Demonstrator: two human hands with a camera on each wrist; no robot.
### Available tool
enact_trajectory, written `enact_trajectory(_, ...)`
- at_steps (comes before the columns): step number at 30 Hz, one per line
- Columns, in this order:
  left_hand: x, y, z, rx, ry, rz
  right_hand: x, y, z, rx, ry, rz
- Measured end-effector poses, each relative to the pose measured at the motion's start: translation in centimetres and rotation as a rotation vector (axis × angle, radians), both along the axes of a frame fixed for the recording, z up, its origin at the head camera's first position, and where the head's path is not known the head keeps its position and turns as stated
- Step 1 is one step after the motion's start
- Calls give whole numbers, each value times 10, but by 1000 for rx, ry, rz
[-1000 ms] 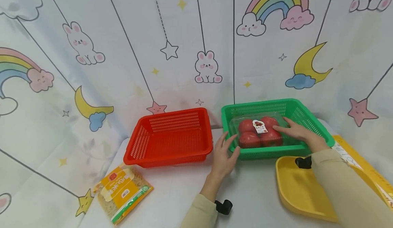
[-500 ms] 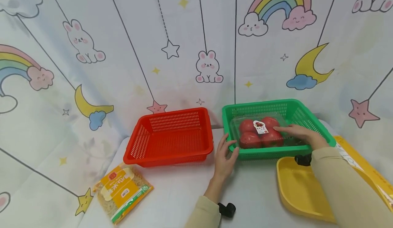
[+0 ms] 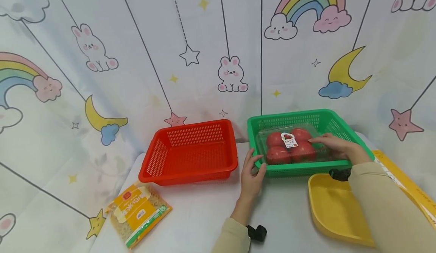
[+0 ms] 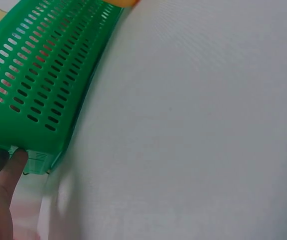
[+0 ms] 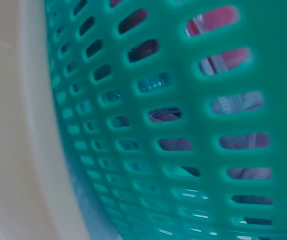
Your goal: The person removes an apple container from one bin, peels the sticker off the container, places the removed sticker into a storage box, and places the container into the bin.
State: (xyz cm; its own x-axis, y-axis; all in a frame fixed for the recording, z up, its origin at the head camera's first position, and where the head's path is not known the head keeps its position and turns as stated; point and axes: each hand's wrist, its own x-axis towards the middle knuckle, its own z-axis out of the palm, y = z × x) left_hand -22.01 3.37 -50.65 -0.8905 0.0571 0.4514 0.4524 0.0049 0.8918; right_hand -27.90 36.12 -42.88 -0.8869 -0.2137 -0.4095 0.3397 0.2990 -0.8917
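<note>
Left hand (image 3: 251, 178) is laid loosely at the green basket (image 3: 306, 167); right hand (image 3: 340, 147), grip not discernible; between them, tomato pack (image 3: 289, 142) is not yet lifted.

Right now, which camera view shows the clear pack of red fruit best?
The head view: the pack of red fruit shows nearly whole there, label visible, inside the green basket. Both wrist views give only glimpses of red through the basket's perforated side.

Base of tomato pack (image 3: 289, 147) hidden by green basket (image 3: 303, 167)
</note>
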Motion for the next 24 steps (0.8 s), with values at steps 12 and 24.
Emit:
enact_trajectory(12,0,0,2,-30,-7,-20,6,6,3,21,59,4)
enact_trajectory(24,0,-8,8,-152,-81,-15,14,10,19,91,164,-32)
